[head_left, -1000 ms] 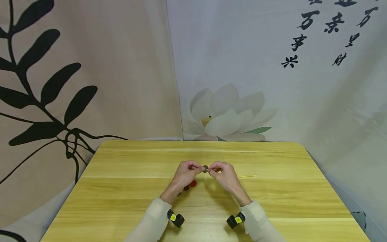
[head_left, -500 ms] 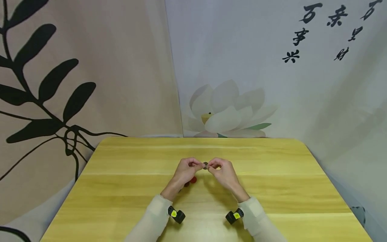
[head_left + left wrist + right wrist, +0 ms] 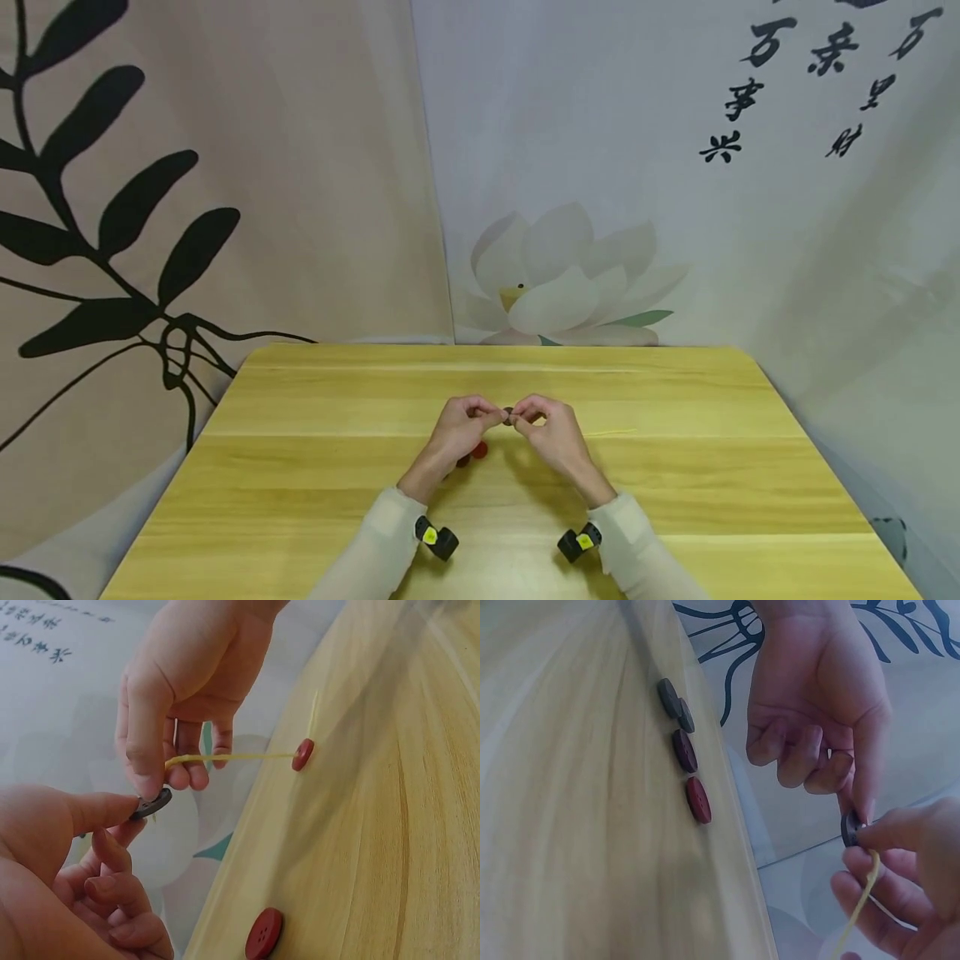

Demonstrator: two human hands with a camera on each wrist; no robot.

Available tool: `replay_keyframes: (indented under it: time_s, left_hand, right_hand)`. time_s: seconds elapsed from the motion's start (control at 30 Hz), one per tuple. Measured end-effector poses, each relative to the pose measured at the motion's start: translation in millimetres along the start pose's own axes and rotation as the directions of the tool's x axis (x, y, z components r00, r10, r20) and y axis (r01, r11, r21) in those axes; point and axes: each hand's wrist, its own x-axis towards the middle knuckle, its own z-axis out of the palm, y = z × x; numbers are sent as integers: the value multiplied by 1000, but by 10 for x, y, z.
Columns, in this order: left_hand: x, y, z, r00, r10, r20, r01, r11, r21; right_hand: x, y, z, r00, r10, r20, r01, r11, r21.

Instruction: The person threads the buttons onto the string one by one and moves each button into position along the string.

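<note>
"What does the left hand (image 3: 459, 429) do?"

"It pinches a dark button (image 3: 155, 804) by the edge, with the thumb and a finger. The button is held up over the table (image 3: 337, 508), in between both hands."

"And the right hand (image 3: 553, 429)?"

"It pinches a yellow string (image 3: 240, 757) with its thumb and finger, right up close to the dark button. The thumb tip looks like it touches the button too."

"Does the string go through the dark button?"

"I can't tell. The fingers hide that bit."

"Where does the rest of the string go?"

"It goes away from the right hand to a red button (image 3: 302, 754). There is more string on the other side of that button."

"Are there more buttons?"

"Yes, near the left hand. A second red button (image 3: 699, 799) lies on the table. Next to it is a brown button (image 3: 685, 751), and then come two black buttons (image 3: 669, 698), very close together."

"What about the arms?"

"They have pale sleeves (image 3: 375, 542), and each wrist has a little black box (image 3: 442, 543) with a yellow patch."

"And at the back?"

"Behind the table hangs a cloth with big dark leaves (image 3: 198, 258), a white flower (image 3: 573, 287) and black writing (image 3: 741, 98)."
</note>
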Motion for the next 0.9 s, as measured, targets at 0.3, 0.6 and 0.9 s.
replay_keyframes:
  time_s: [0.3,0.6,0.9]
  left_hand:
    - [-25,17,-17,1000,3,1,-3,1000,-29]
    - [-40,32,-23,1000,12,4,-11,999,-39]
    - [-37,18,-12,1000,9,-12,-9,999,-31]
  right_hand:
    - [-11,1,-15,999,-5,35,5,1000,-8]
    - [1,-36,-52,997,0,78,3,999,-36]
    - [7,-60,-35,988,-115,105,127,984,-121]
